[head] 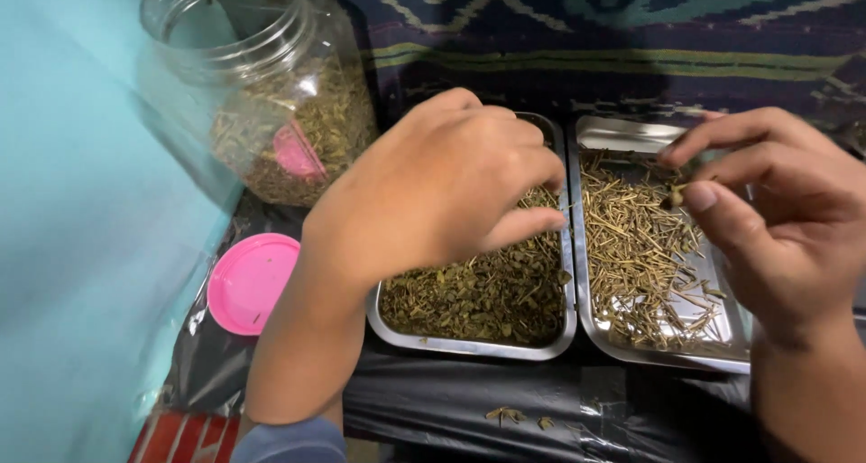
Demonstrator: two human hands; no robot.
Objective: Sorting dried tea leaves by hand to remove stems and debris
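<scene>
- A dark plastic sheet (469,409) covers the work surface; a patterned woven cloth (631,30) in dark blue with green bands hangs behind, and a pale turquoise wall (81,246) fills the left side; a strip of red brick pattern shows at the lower left corner.
- A large clear plastic jar (262,84) lies tilted on its side at the upper left, mouth toward the camera, part full of dried leaf matter with a pink scoop (298,152) inside; its pink lid (251,282) lies flat on the sheet below it, well apart from both hands.
- Two steel trays stand side by side, long axes running away from the viewer, rims touching or nearly so; the left tray (469,344) holds mixed dried green leaves and stems (478,291); the right tray (595,337) holds bare straw-coloured stems (631,246), thinly spread.
- The left hand (433,192) hovers palm down over the far half of the left tray, fingers curled loosely together, tips dipping toward the leaves; whether it grips anything I cannot tell.
- The right hand (776,219) hangs above the right tray's far right corner, thumb and fingers pinched on a small dried sprig (675,195); the sprig lies directly over the stems, so the right hand is the nearer to that tray.
- A few leaf crumbs (510,416) lie on the sheet in front of the trays.
</scene>
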